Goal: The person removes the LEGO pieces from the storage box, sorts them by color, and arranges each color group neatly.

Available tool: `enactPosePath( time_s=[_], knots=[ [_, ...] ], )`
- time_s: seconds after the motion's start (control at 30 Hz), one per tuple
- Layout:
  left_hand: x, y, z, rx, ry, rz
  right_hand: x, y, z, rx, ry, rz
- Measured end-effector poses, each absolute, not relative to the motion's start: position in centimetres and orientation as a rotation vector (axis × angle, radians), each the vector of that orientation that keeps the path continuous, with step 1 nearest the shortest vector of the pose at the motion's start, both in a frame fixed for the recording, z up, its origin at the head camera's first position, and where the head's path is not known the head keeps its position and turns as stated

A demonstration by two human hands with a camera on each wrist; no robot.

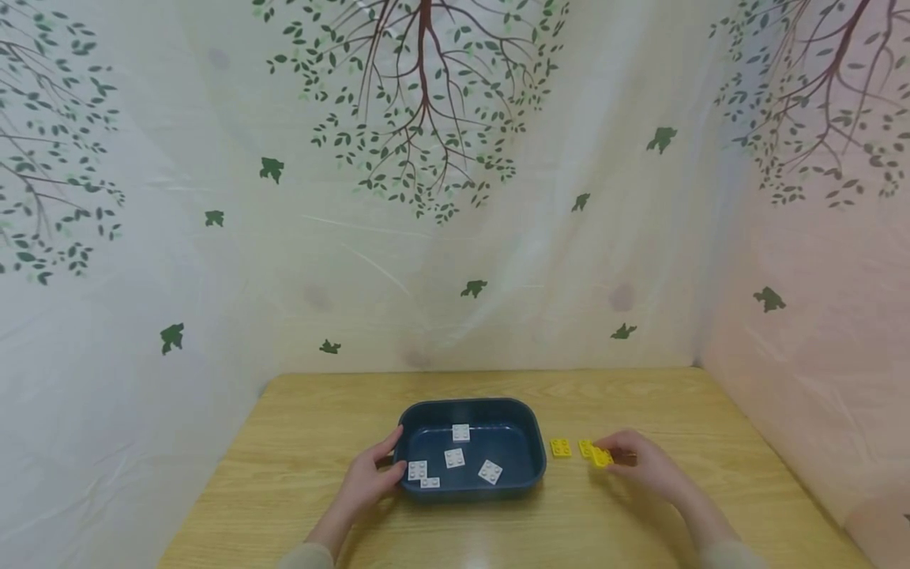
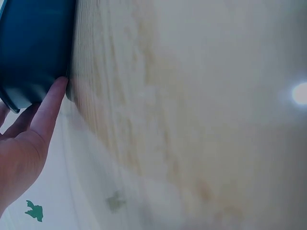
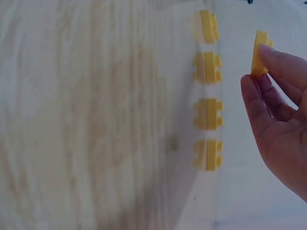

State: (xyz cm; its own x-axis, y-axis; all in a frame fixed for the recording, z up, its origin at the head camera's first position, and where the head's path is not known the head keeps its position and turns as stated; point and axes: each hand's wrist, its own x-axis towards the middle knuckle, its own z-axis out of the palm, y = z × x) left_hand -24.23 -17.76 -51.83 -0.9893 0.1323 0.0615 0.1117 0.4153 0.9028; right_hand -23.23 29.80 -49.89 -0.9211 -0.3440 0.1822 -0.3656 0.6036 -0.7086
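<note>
Yellow brick pinched above the table, right of the tray

The right hand (image 1: pixel 647 470) pinches a yellow brick (image 1: pixel 601 457) between thumb and fingertips. From the right wrist, the brick hangs above the table (image 1: pixel 298 442), its studs facing up and its body slightly tilted. It looks close to square from overhead, so I cannot tell a long axis.

Just beyond it lie other yellow bricks (image 1: pixel 561 448), studs up; the right wrist view shows four in a row, spaced apart, the row running left to right.

The left hand (image 1: pixel 370 474) grips the left end of a dark blue tray (image 1: pixel 472 414), fingers against its outer wall at the rim. The tray's long side runs left to right. Inside lie five white bricks (image 1: pixel 454 458): two at the near left corner, one in the middle, one toward the far wall, and one, turned askew, nearer the right.

Beyond the table hangs a pale sheet (image 1: pixel 398 300) printed with trees and birds.
</note>
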Motion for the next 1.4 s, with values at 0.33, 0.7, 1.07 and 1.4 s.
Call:
enactPosePath(
  time_s=[0.33,0.7,1.07,1.4],
  knots=[
    [-23.7,-17.6,-51.8,0.243,2.646,1.673,-22.0,32.3,-50.8,0.42,-2.827,1.222],
    [-23.3,-17.9,-51.7,0.246,2.624,1.664,-20.6,34.6,-50.9,0.131,-2.835,1.305],
    [-22.9,-18.1,-51.6,0.264,2.65,1.647,-20.1,36.1,-50.9,-0.188,-2.796,1.19],
    [-22.5,-18.2,-51.4,0.256,2.651,1.634,-19.8,35.6,-51.8,-0.417,-2.675,1.169]
  ],
)
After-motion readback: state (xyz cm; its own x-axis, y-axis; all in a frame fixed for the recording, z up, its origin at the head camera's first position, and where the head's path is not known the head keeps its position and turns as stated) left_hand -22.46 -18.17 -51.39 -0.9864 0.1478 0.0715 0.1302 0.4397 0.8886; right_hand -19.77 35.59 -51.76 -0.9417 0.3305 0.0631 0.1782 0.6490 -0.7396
